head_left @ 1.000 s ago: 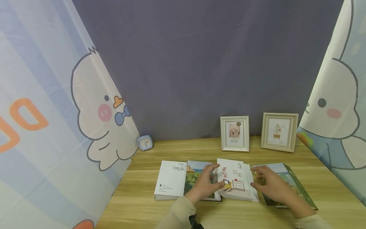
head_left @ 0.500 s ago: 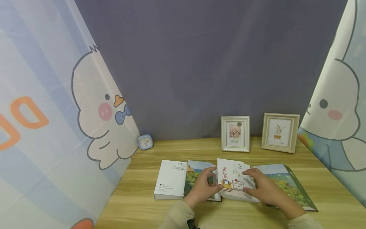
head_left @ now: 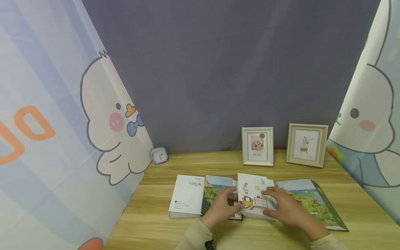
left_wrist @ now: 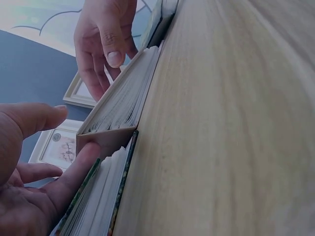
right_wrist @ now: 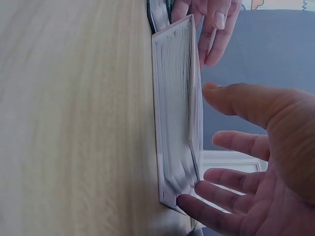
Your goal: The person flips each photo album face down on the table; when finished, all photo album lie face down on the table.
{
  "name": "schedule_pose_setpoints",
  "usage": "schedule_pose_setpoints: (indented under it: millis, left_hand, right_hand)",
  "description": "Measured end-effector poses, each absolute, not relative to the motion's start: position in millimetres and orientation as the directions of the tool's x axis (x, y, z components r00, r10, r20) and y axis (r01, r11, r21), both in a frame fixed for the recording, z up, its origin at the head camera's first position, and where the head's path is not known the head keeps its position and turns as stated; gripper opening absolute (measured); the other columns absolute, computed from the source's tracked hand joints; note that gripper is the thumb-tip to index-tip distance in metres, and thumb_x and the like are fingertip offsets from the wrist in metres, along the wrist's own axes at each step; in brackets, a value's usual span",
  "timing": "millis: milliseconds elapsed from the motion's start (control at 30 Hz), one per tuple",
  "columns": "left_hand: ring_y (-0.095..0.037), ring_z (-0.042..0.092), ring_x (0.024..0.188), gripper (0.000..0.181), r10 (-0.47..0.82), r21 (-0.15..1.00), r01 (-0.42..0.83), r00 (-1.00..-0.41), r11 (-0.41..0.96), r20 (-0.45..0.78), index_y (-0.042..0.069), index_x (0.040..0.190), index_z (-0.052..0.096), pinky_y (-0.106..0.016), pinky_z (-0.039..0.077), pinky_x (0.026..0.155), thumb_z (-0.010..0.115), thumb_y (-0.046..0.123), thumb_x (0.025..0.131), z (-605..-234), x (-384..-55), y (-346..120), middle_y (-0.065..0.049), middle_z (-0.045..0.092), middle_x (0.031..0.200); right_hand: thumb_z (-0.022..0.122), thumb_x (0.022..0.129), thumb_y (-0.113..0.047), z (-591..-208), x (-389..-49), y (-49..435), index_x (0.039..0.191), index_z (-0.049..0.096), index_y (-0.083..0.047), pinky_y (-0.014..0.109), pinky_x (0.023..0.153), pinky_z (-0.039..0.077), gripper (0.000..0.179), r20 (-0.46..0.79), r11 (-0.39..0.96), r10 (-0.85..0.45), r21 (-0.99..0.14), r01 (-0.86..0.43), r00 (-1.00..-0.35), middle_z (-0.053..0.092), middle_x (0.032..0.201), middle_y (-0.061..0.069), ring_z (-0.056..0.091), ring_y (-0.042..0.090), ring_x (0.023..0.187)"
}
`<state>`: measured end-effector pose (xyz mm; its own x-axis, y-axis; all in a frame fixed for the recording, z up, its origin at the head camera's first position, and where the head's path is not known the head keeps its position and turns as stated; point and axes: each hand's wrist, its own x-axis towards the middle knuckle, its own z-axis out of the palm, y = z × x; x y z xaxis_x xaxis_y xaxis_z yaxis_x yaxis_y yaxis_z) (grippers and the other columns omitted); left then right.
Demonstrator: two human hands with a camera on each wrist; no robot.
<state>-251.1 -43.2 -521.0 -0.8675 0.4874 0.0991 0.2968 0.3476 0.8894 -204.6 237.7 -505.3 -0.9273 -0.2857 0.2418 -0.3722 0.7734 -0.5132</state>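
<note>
A white photo album (head_left: 250, 189) with a drawn room on its cover lies between my hands. At its left side is my left hand (head_left: 220, 207); in the left wrist view one finger (left_wrist: 81, 160) touches the album's spine, above a landscape-covered album (head_left: 212, 191). My right hand (head_left: 285, 208) is over the white album's right part, its fingers loosely spread. In the right wrist view, the lower fingertips (right_wrist: 186, 200) meet the album's page-side edge while the thumb stays off the cover. Neither hand's fingers close round anything.
Another white album (head_left: 187, 196) with printed characters lies at the left end of the row, and a second landscape album (head_left: 318, 205) at the right end. Behind stand two picture frames (head_left: 244, 146) and a small blue clock (head_left: 159, 155) on the wooden table (head_left: 150, 222).
My right hand has moved left from beside the right landscape album to over the white album's right edge. The left hand has stayed at its left side, dropping slightly.
</note>
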Motion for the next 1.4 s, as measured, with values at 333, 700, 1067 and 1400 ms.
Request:
schedule_pose_setpoints:
  millis: [333,700,1067,1400]
  left_hand:
    - [-0.01,0.068,0.109,0.063,0.51,0.905,0.264,-0.858,0.334,0.062,0.002,0.148,0.056,-0.022,0.058,0.08,0.082,0.022,0.093,-525,-252,-42,-0.004,0.065,0.132]
    - [-0.008,0.067,0.109,0.063,0.53,0.915,0.249,-0.847,0.318,0.045,0.001,0.149,0.055,-0.023,0.057,0.086,0.081,0.014,0.093,-525,-249,-44,-0.002,0.064,0.134]
    - [-0.009,0.067,0.108,0.064,0.512,0.915,0.241,-0.858,0.323,0.045,0.001,0.148,0.055,-0.023,0.057,0.086,0.082,0.012,0.091,-522,-246,-44,0.0,0.067,0.126]
    - [-0.009,0.067,0.107,0.064,0.513,0.948,0.203,-0.857,0.246,0.051,0.005,0.15,0.055,-0.023,0.059,0.082,0.081,0.013,0.092,-525,-248,-43,0.001,0.067,0.124]
  right_hand:
    - [0.093,0.079,-0.036,-510,-206,245,0.129,0.071,-0.007,0.07,0.097,0.05,0.062,0.219,0.767,-0.259,-0.545,-0.338,-0.941,0.059,0.139,0.023,0.05,0.058,0.129]
    - [0.092,0.081,-0.04,-518,-207,248,0.127,0.073,-0.008,0.044,0.083,0.062,0.059,0.215,0.769,-0.266,-0.54,-0.341,-0.94,0.057,0.141,0.023,0.055,0.051,0.127]
    - [0.091,0.081,-0.043,-519,-205,248,0.127,0.074,-0.012,0.057,0.089,0.058,0.058,0.222,0.772,-0.275,-0.529,-0.353,-0.935,0.057,0.143,0.022,0.052,0.053,0.13]
    - [0.089,0.083,-0.043,-516,-205,247,0.13,0.072,-0.012,0.042,0.081,0.061,0.058,0.188,0.756,-0.278,-0.562,-0.335,-0.942,0.054,0.145,0.023,0.057,0.048,0.126]
